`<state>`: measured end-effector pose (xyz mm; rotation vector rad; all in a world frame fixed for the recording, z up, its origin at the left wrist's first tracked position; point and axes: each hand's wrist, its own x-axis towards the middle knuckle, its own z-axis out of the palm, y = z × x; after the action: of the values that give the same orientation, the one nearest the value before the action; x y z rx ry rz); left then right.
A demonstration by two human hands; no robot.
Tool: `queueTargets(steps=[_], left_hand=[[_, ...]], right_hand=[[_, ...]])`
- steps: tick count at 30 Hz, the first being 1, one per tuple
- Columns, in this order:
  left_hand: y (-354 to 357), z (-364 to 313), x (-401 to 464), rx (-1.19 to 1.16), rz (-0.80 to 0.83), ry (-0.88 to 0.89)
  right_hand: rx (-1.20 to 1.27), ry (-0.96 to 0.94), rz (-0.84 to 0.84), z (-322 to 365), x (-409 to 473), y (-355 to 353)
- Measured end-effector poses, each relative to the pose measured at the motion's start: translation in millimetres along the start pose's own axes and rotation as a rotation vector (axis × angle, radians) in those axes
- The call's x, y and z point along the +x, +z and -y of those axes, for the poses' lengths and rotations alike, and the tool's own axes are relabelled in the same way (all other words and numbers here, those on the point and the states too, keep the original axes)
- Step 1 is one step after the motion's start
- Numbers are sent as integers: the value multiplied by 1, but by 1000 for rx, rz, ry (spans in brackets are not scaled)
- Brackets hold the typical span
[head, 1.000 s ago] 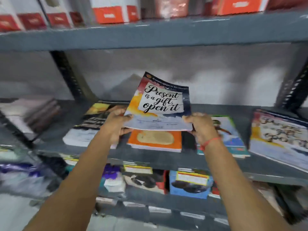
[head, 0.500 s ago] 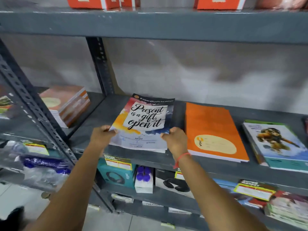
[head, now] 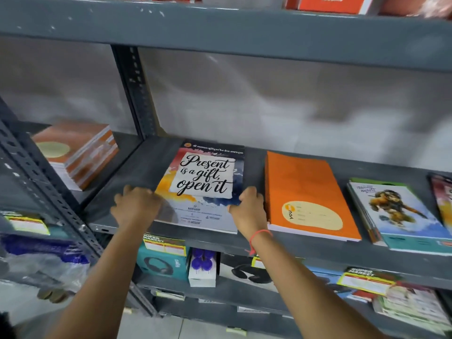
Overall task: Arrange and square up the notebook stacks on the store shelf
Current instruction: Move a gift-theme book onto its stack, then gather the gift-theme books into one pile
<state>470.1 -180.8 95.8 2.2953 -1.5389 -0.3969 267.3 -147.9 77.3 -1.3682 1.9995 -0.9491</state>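
A notebook with "Present is a gift, open it" on its cover (head: 205, 182) lies flat on the grey shelf (head: 137, 172), at the left of the row. My left hand (head: 135, 205) rests against its left edge, fingers curled. Gripping its right edge is my right hand (head: 249, 209), which wears a red wrist thread. To the right of it sits an orange notebook stack (head: 305, 187), then a stack with a cartoon figure cover (head: 398, 214), and one more notebook (head: 442, 196) cut off by the frame's right edge.
A grey slotted upright (head: 137, 94) stands behind the notebook's left. Beyond it another orange-brown stack (head: 78, 152) sits on the neighbouring shelf. The shelf below holds boxed headphones (head: 161, 263) and price tags. Orange boxes (head: 327, 3) line the shelf above.
The notebook went from lifted and tilted in both hands to lying flat on the shelf, left of the orange stack. The view shifted left and both hands now press its side edges.
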Motion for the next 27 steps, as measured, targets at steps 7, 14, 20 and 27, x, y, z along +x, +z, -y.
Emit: queueTargets(steps=[7,14,20,27], left_hand=[[24,-95,-49,-112,-195,266],[91,-251,-159,-187,-123,695],[155,-367,-284,-426,282,866],[227,-448,-359,-220,603,816]], right_hand=[[226,-74,-181,-15,15,-76],[324,-3,-437,-102,27,-223],[188,122,-594,-212,21,-349],[-21,453,-471,-336,5,-437]])
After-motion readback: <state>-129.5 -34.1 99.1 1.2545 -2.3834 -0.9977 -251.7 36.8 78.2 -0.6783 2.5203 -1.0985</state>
